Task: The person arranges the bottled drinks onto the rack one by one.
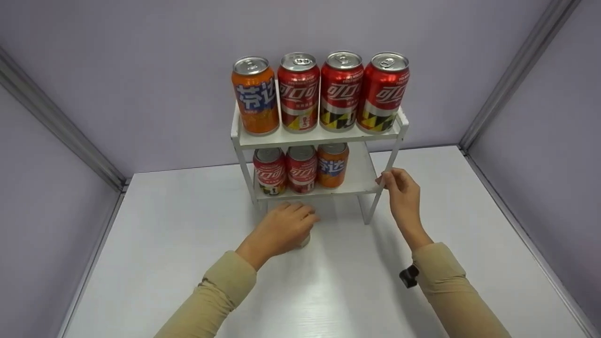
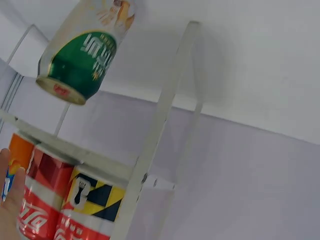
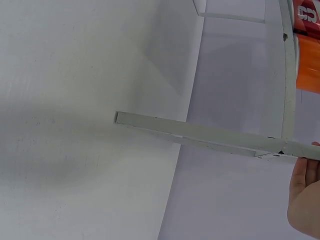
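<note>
A white two-tier rack (image 1: 319,137) holds soda cans. My right hand (image 1: 403,192) pinches its right upright, just beside the lower shelf; in the right wrist view the fingers (image 3: 311,170) lie against the white bar. My left hand (image 1: 286,227) hovers low in front of the lower shelf with loosely bent fingers. Beneath it a pale can (image 1: 304,241) peeks out, mostly hidden. In the left wrist view a green-and-white can (image 2: 85,52) appears tilted, one gold-rimmed end showing, apart from the visible fingers (image 2: 12,205).
On the top shelf stand an orange soda can (image 1: 256,101) and three red cola cans (image 1: 299,96). The lower shelf bears two red cola cans (image 1: 302,171) and an orange can (image 1: 333,169). Pale walls (image 1: 178,84) enclose the white table (image 1: 173,225).
</note>
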The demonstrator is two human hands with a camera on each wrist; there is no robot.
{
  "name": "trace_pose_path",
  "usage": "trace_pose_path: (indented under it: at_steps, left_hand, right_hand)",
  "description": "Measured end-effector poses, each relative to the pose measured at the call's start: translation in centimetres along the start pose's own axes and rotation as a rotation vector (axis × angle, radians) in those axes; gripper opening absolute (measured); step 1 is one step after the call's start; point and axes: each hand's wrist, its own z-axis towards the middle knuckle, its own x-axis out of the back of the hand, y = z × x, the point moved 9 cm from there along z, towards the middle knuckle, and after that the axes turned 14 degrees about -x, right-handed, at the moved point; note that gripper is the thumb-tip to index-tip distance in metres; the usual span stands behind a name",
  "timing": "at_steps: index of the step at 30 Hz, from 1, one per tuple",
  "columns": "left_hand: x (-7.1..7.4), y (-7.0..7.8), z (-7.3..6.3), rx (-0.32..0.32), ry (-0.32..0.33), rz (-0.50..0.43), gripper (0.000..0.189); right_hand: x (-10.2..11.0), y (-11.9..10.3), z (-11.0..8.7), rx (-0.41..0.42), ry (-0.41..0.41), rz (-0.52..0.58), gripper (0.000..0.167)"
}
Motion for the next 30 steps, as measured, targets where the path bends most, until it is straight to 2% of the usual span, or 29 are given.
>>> trace_pose_path:
  at_steps: [5,10,13,18,20,23,30]
  left_hand:
    - [-2.2,-0.6,-1.5,0.082,-0.086,-0.087,0.023]
    - [-3.3,-1.4,-2.6,0.155,-0.106,-0.13,0.028]
    - [-4.2,-2.1,-3.3,0.252,-0.147,-0.152,0.033]
    - [-6.1,-3.1,-4.8,0.445,-0.263,-0.249,0.051]
    - [-6.7,-3.3,-5.1,0.489,-0.283,-0.28,0.056]
    - [-7.4,-3.3,-5.1,0.511,-0.279,-0.301,0.063]
    - [-8.6,-2.9,-4.7,0.518,-0.269,-0.29,0.071]
  right_hand:
    - [-0.1,0.0,0.0,0.006,0.003,-0.006,0.016]
    - [0.0,0.0,0.0,0.012,0.003,0.006,0.016]
    - [0.1,-0.1,0.0,0.021,0.006,0.0,0.016]
    - [0.1,-0.1,0.1,0.033,0.01,0.0,0.016]
    - [0.1,-0.1,0.1,0.034,0.01,0.003,0.016]
    - [0.1,-0.1,0.1,0.033,0.011,0.001,0.016]
    - [0.1,0.0,0.0,0.012,0.006,-0.002,0.016]
